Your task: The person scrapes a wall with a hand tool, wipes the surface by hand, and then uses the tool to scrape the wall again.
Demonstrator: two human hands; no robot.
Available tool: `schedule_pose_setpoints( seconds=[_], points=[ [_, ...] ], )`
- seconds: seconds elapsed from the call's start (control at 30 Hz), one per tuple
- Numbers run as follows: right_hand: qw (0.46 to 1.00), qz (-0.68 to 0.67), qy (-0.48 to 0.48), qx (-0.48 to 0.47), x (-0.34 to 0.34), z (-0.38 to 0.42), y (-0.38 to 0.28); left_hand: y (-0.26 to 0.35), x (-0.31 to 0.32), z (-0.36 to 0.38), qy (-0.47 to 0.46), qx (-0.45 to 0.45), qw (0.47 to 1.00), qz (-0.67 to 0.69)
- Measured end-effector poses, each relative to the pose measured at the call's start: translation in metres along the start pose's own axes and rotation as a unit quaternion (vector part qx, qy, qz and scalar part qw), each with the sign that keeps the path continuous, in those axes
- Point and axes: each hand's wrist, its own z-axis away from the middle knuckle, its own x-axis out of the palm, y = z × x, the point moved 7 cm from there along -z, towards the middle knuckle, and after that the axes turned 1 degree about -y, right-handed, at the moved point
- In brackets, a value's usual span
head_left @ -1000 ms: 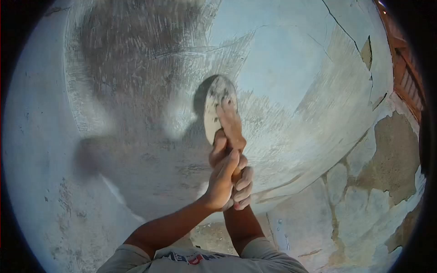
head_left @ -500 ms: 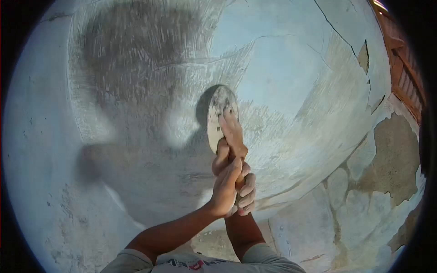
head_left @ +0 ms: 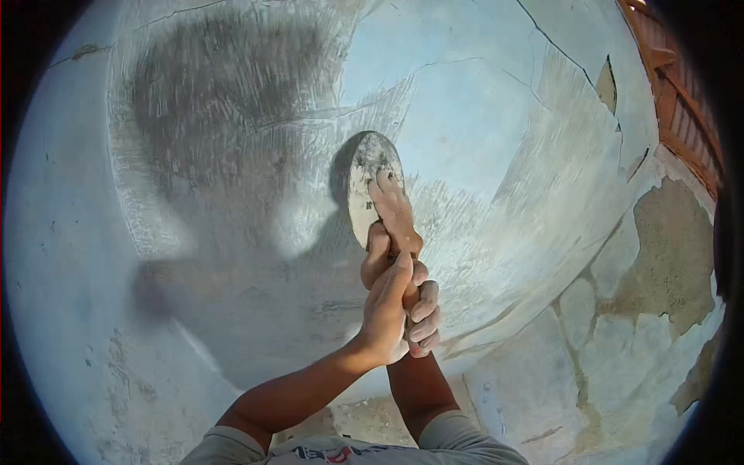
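An oval, pale trowel blade (head_left: 363, 182) lies against the plastered wall (head_left: 457, 124), its tip pointing up and smeared dark grey. My right hand (head_left: 397, 213) holds it, with dusty fingers stretched along the blade and the thumb along its left edge. No handle can be made out under the hands. Just below, my left hand (head_left: 385, 318) clasps what looks like my right wrist, its whitened fingers curled round on the right side. Around the blade the plaster is streaked and rough, while a smooth bluish patch sits up and to the right.
A long crack (head_left: 570, 50) runs across the upper right wall to a split gap. Broken plaster (head_left: 666, 256) bares a brown patch at right. Wooden roof timbers (head_left: 678, 97) show at the upper right edge. My head's shadow (head_left: 225, 85) falls on the wall.
The trowel and both hands have slid a little upward along the wall. My camera view has shifted slightly. Both grips look the same.
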Motion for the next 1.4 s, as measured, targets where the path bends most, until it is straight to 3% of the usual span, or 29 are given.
schedule_pose_setpoints(
  seconds=[0.07, 0.1, 0.17, 0.2, 0.23, 0.3, 0.37, 0.4, 0.43, 0.47, 0.53, 0.6, 0.63, 0.7, 0.73, 0.8, 0.87, 0.9, 0.93, 1.0, 1.03, 1.1, 1.13, 1.23, 1.27, 1.3, 1.4],
  points=[
    [1.000, 0.001, 0.005, -0.011, 0.002, -0.019, 0.006, 0.005, -0.004, -0.007, -0.031, -0.005, 1.000, -0.001],
    [0.999, 0.002, 0.016, -0.029, -0.002, -0.048, 0.007, 0.020, -0.001, -0.031, 0.103, 0.047, 0.993, -0.029],
    [0.999, 0.003, 0.029, -0.044, -0.006, -0.084, 0.009, 0.042, 0.016, -0.070, 0.394, 0.112, 0.901, -0.143],
    [0.999, 0.003, 0.030, -0.037, -0.010, -0.086, 0.009, 0.042, 0.019, -0.081, 0.454, 0.115, 0.865, -0.181],
    [0.999, 0.005, 0.033, -0.036, -0.013, -0.090, 0.009, 0.053, 0.025, -0.090, 0.540, 0.113, 0.796, -0.249],
    [0.999, 0.001, 0.027, -0.023, -0.014, -0.069, 0.008, 0.047, 0.021, -0.081, 0.507, 0.124, 0.830, -0.195],
    [1.000, -0.001, 0.016, -0.006, -0.010, -0.035, 0.008, 0.032, 0.034, -0.048, 0.551, 0.131, 0.781, -0.261],
    [1.000, -0.004, 0.013, -0.001, -0.007, -0.026, 0.008, 0.031, 0.016, -0.049, 0.375, 0.135, 0.896, -0.198],
    [1.000, -0.006, 0.007, 0.012, -0.004, -0.003, 0.006, 0.024, 0.009, -0.045, 0.157, 0.084, 0.979, -0.095],
    [1.000, -0.007, 0.006, 0.009, -0.003, -0.001, 0.006, 0.019, 0.024, -0.051, -0.015, -0.001, 1.000, -0.027],
    [1.000, -0.003, 0.005, 0.004, -0.004, -0.003, 0.004, 0.019, 0.003, -0.037, 0.173, 0.070, 0.979, -0.082],
    [1.000, 0.001, 0.014, -0.018, -0.008, -0.039, 0.007, 0.034, 0.024, -0.064, 0.481, 0.132, 0.847, -0.185],
    [0.999, 0.002, 0.023, -0.027, -0.010, -0.067, 0.009, 0.045, 0.020, -0.083, 0.467, 0.146, 0.848, -0.204],
    [0.999, -0.001, 0.035, -0.040, -0.010, -0.091, 0.011, 0.058, 0.028, -0.096, 0.516, 0.108, 0.801, -0.283],
    [0.998, -0.003, 0.039, -0.046, -0.009, -0.101, 0.012, 0.053, 0.022, -0.093, 0.415, 0.108, 0.877, -0.219],
    [0.998, -0.008, 0.039, -0.048, -0.003, -0.093, 0.012, 0.041, 0.003, -0.061, 0.174, 0.100, 0.976, -0.090],
    [0.999, -0.010, 0.034, -0.035, -0.003, -0.063, 0.011, 0.026, 0.003, -0.034, -0.094, 0.024, 0.995, 0.026],
    [0.999, -0.009, 0.027, -0.027, 0.000, -0.046, 0.012, 0.019, 0.007, -0.027, -0.152, 0.003, 0.987, 0.055],
    [1.000, -0.003, 0.020, -0.015, -0.002, -0.026, 0.010, 0.018, 0.008, -0.032, -0.169, 0.013, 0.984, 0.049],
    [1.000, 0.002, 0.018, -0.023, -0.008, -0.030, 0.012, 0.031, 0.008, -0.061, 0.114, 0.080, 0.988, -0.071],
    [0.999, 0.004, 0.021, -0.028, -0.012, -0.048, 0.012, 0.041, 0.016, -0.084, 0.262, 0.124, 0.949, -0.126],
    [0.999, 0.006, 0.032, -0.036, -0.019, -0.081, 0.013, 0.058, 0.036, -0.110, 0.538, 0.150, 0.794, -0.240],
    [0.999, 0.005, 0.036, -0.033, -0.022, -0.088, 0.014, 0.059, 0.037, -0.112, 0.528, 0.156, 0.796, -0.251],
    [1.000, 0.006, 0.023, -0.011, -0.024, -0.043, 0.011, 0.035, 0.022, -0.074, 0.311, 0.154, 0.927, -0.139],
    [1.000, 0.004, 0.012, 0.003, -0.020, -0.015, 0.009, 0.029, 0.008, -0.057, 0.070, 0.077, 0.993, -0.050],
    [1.000, 0.003, 0.007, 0.010, -0.018, 0.002, 0.008, 0.019, 0.010, -0.046, -0.051, 0.050, 0.997, 0.008],
    [1.000, 0.008, 0.012, -0.007, -0.021, -0.015, 0.009, 0.024, 0.001, -0.053, 0.094, 0.086, 0.989, -0.073]
  ],
)
